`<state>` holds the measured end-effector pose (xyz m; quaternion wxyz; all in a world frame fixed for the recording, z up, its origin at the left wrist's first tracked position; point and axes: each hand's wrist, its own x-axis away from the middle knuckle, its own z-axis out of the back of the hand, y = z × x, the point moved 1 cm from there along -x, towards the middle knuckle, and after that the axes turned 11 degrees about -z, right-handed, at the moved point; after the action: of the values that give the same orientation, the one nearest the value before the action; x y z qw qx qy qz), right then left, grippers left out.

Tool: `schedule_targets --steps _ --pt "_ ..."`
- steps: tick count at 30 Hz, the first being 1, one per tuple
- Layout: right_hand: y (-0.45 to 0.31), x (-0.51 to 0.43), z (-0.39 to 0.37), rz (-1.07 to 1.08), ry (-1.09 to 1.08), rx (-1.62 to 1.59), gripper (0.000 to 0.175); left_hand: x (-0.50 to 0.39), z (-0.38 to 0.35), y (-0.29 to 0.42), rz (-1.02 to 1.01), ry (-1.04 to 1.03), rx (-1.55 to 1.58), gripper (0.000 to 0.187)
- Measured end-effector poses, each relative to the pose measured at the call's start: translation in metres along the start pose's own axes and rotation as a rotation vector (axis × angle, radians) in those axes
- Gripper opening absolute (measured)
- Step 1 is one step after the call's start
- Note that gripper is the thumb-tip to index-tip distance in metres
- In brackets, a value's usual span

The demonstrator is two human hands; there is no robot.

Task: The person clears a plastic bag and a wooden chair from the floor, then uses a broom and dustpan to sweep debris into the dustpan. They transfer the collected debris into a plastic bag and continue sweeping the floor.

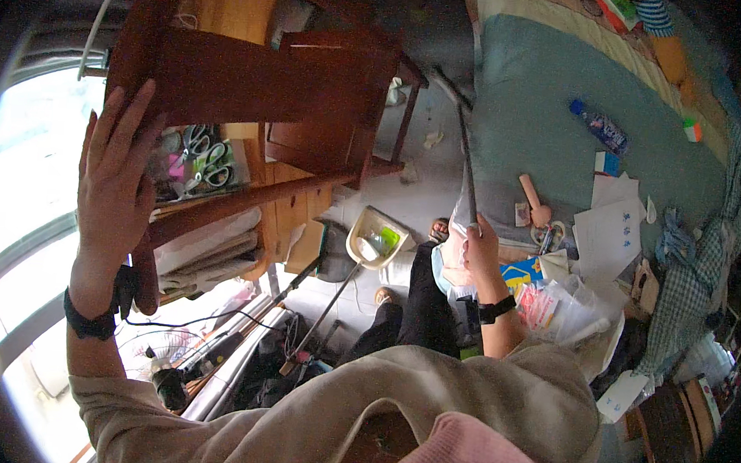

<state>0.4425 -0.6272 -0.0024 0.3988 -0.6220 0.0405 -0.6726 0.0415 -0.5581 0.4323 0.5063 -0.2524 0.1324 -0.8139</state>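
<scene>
My left hand point(117, 152) lies with its fingers stretched out on the dark red-brown wooden frame of a chair-like piece of furniture point(221, 76). Its palm is hidden from me. In my right hand point(483, 245) is the dark shaft of a long-handled tool point(466, 145), probably a broom. The far end of that tool is blurred and lies above the floor strip beside the bed. On the grey floor stands a cream long-handled dustpan point(358, 227), with a green piece and something whitish inside. Its thin handle point(331, 308) slants towards my body.
The bed point(518, 100) at right holds a bottle point(599, 128), papers point(608, 240), a pink massager-like object point(534, 200) and plastic bags point(575, 314). A person's arm point(667, 55) shows at top right. Poles point(235, 357) and a black cable point(199, 320) lie lower left, beside a bright window point(38, 147).
</scene>
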Motion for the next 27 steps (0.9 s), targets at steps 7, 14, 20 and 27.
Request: schedule_targets --steps 7,14,20,27 --pt "-0.132 -0.222 -0.012 0.507 0.361 0.482 0.046 0.007 -0.008 -0.027 0.122 -0.077 -0.041 0.072" --pt "-0.256 -0.368 -0.042 0.131 0.223 0.721 0.038 0.030 -0.024 -0.065 0.077 -0.114 -0.029 0.073" --pt "-0.132 -0.291 -0.034 0.259 0.307 0.543 0.030 0.045 -0.031 -0.081 0.107 -0.142 0.009 0.071" --pt "-0.037 -0.091 0.010 0.191 0.173 0.641 0.044 0.048 -0.035 -0.090 0.093 -0.052 0.068 0.077"
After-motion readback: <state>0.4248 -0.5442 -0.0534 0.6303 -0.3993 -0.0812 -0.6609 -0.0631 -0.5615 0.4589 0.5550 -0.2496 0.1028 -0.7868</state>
